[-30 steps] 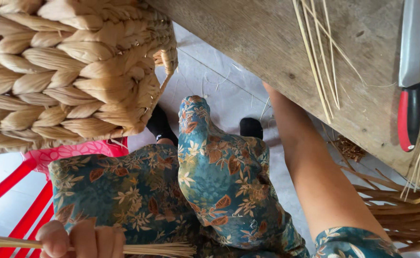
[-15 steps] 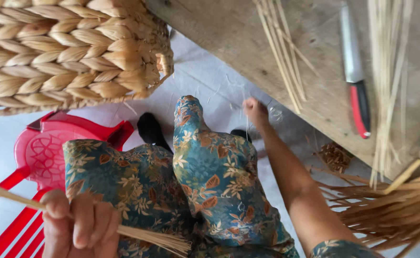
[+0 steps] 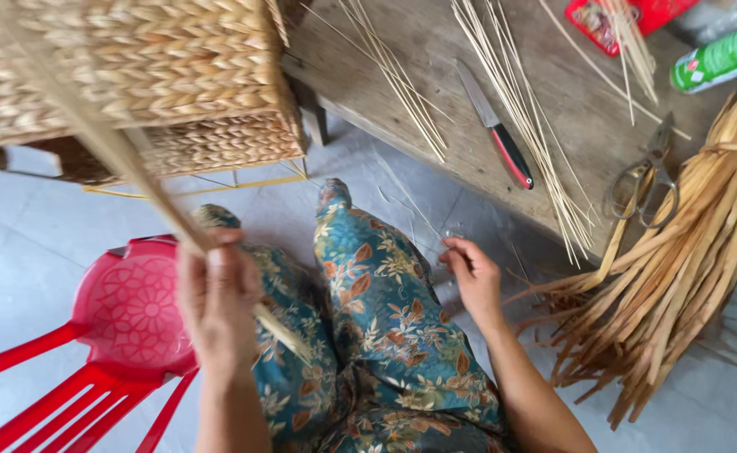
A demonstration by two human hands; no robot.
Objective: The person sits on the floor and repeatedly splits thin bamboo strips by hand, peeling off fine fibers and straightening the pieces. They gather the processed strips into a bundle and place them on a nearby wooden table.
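Change: half a second ago the left hand (image 3: 217, 306) sat low at the frame's bottom with the reed bundle (image 3: 125, 164) lying almost level; now the bundle slants up and away past the basket (image 3: 134, 75), and the hand is higher.
Right hand: it (image 3: 472, 277) was stretched to the floor beyond the knee; now it is drawn back a little and hovers just under the surface (image 3: 435, 50) edge.
Meaning: judged from this, the bundle is being lifted and swung into a working position while the right hand gathers a loose piece.
Left fingers: wrapped tight round the bundle, near its lower end.
Right fingers: curled narrow, pinching something thin; what it is I cannot tell.
Bundle place: in the left hand, over the left knee, its upper end blurred in front of the basket.
Edges: the surface edge runs diagonally just beyond the right hand; the knife (image 3: 496, 126) and thin sticks (image 3: 519, 109) lie near that edge, the scissors (image 3: 647, 176) further along.
Open room: bare floor (image 3: 41, 218) lies left of the knees; the red chair (image 3: 125, 310) crowds the left hand's outer side, and the strip sheaf (image 3: 687, 277) fills the right.
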